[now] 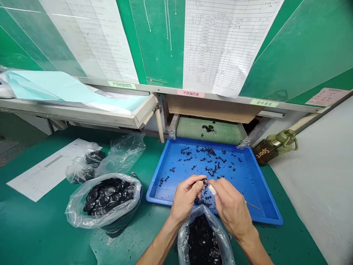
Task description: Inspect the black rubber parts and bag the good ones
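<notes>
Over the near edge of a blue tray point(176, 165), my left hand point(185, 195) pinches a small dark part point(204, 181) between thumb and fingertips. My right hand point(233, 208) is closed around a thin brown stick point(253, 205), whose far end sticks out past the hand. Something white point(211, 190) shows at my right fingertips, close to the dark part. Many small black bits point(211, 152) lie scattered in the tray. Below my hands stands an open plastic bag point(183, 241) of black parts. Another bag point(74, 211), full of round black discs point(107, 195), stands to the left.
A conveyor point(193, 132) with a few black discs ends at the tray's back edge. A green bottle point(278, 143) stands at the right by the wall. Paper point(41, 180) and a small clear bag point(81, 171) lie at left, below a raised shelf point(110, 116).
</notes>
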`<state>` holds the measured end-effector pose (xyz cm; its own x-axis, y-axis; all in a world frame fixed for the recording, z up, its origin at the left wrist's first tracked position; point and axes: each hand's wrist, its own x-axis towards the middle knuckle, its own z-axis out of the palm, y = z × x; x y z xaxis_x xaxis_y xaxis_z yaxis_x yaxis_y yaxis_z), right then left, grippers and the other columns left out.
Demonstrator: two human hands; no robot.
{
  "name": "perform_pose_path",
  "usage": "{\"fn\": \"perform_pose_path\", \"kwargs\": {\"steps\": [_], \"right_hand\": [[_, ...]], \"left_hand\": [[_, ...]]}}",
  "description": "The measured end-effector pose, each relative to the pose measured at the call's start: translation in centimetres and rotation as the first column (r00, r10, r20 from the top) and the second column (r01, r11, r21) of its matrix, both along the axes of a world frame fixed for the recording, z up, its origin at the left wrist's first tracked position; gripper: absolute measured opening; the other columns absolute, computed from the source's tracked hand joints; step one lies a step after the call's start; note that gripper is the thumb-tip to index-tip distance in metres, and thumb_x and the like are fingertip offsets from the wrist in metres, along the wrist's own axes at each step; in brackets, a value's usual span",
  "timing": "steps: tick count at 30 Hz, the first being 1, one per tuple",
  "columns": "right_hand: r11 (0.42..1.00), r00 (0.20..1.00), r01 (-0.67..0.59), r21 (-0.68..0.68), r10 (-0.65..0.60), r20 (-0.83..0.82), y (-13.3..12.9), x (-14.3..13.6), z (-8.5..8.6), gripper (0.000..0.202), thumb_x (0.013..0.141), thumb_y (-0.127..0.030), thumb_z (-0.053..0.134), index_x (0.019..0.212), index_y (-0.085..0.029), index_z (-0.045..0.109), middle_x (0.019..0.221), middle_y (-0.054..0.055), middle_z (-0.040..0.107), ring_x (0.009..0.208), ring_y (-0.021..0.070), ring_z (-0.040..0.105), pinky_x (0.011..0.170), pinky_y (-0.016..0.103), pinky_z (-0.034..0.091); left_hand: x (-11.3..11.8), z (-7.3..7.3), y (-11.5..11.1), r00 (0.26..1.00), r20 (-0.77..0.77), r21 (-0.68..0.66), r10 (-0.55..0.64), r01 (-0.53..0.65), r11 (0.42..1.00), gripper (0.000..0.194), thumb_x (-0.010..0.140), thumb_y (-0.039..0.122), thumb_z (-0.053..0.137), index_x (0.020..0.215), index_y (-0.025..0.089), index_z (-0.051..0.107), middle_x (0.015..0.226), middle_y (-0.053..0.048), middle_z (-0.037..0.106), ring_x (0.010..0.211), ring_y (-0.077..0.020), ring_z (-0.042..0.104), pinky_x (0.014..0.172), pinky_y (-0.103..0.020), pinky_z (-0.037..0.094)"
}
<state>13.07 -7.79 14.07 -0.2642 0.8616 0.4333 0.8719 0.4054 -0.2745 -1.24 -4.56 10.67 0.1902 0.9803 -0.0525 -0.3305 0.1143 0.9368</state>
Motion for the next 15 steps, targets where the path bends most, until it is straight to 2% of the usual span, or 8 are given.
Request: {"fn": "perform_pose_path", "kwargs": {"steps": [4, 8, 12, 15], "right_hand": [[0.993, 0.996, 0.094, 0.072, -0.095, 0.005, -0.4, -1.1, -0.7, 0.029, 0.091, -0.011, 0.033, 0.107, -0.015, 0.057, 0.078, 0.005, 0.054, 0.072, 0.0169, 0.051, 0.063, 0.027, 0.039], [0.980, 0.988, 0.155, 0.123, -0.155, -0.012, -0.5, -2.1, -1.3, 0.026, 0.091, -0.009, 0.034, 0.102, -0.014, 0.058, 0.073, 0.004, 0.052, 0.067, 0.0154, 0.051, 0.061, 0.026, 0.038], [0.983, 0.988, 0.139, 0.123, -0.146, 0.047, -0.2, -2.3, -1.6, 0.024, 0.089, -0.007, 0.036, 0.094, -0.016, 0.058, 0.069, 0.002, 0.052, 0.063, 0.0151, 0.050, 0.059, 0.027, 0.035], [0.989, 0.987, 0.079, 0.125, -0.095, 0.130, 0.0, -1.9, -1.5, 0.023, 0.087, -0.005, 0.037, 0.087, -0.017, 0.057, 0.070, 0.002, 0.053, 0.063, 0.0158, 0.049, 0.058, 0.027, 0.032]], "left_hand": [[0.5, -0.3, -0.1, 0.998, 0.050, -0.043, 0.025, -0.023, 0.999, 0.025, 0.072, 0.030, 0.070, 0.095, 0.017, 0.071, 0.072, 0.000, 0.058, 0.056, -0.0078, 0.042, 0.055, -0.022, 0.034], [1.0, -0.7, -0.2, 0.993, 0.066, -0.047, 0.096, -0.093, 0.995, 0.021, 0.074, 0.028, 0.069, 0.092, 0.018, 0.071, 0.080, -0.001, 0.060, 0.057, -0.0069, 0.043, 0.054, -0.021, 0.035], [0.7, -0.9, -0.3, 0.991, -0.021, 0.019, 0.133, -0.132, 0.991, 0.020, 0.077, 0.028, 0.066, 0.094, 0.020, 0.070, 0.084, -0.001, 0.057, 0.058, -0.0068, 0.044, 0.055, -0.021, 0.037], [0.1, -0.8, -0.3, 0.990, -0.088, 0.085, 0.110, -0.102, 0.991, 0.019, 0.079, 0.027, 0.063, 0.095, 0.020, 0.070, 0.081, 0.000, 0.055, 0.057, -0.0074, 0.045, 0.055, -0.021, 0.038]]}}
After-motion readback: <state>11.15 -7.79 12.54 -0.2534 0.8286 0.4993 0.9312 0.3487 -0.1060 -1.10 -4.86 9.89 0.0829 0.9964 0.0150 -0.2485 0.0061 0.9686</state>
